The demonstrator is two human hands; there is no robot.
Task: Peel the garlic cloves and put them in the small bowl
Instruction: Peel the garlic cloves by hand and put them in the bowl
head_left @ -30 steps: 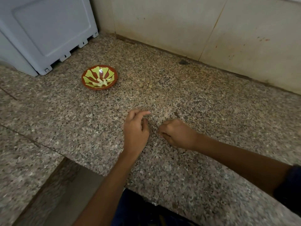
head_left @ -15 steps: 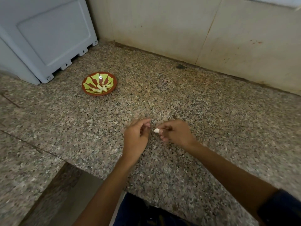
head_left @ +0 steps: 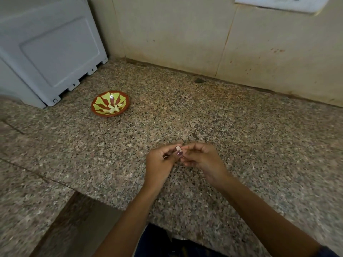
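Note:
A small pale garlic clove is pinched between the fingertips of my left hand and my right hand, just above the granite counter near its front edge. Both hands have curled fingers that meet at the clove. The small bowl, red-brown with yellow-green petal shapes, stands on the counter to the far left of my hands. Several peeled pale cloves lie inside it.
A light blue-grey plastic appliance stands at the back left, just behind the bowl. A tiled wall runs along the back. The granite counter has a front edge with a step down at the lower left.
My right hand lifted the garlic clove off the counter and brought it to my left hand. Both hands now pinch it together. The camera view has tilted up a little.

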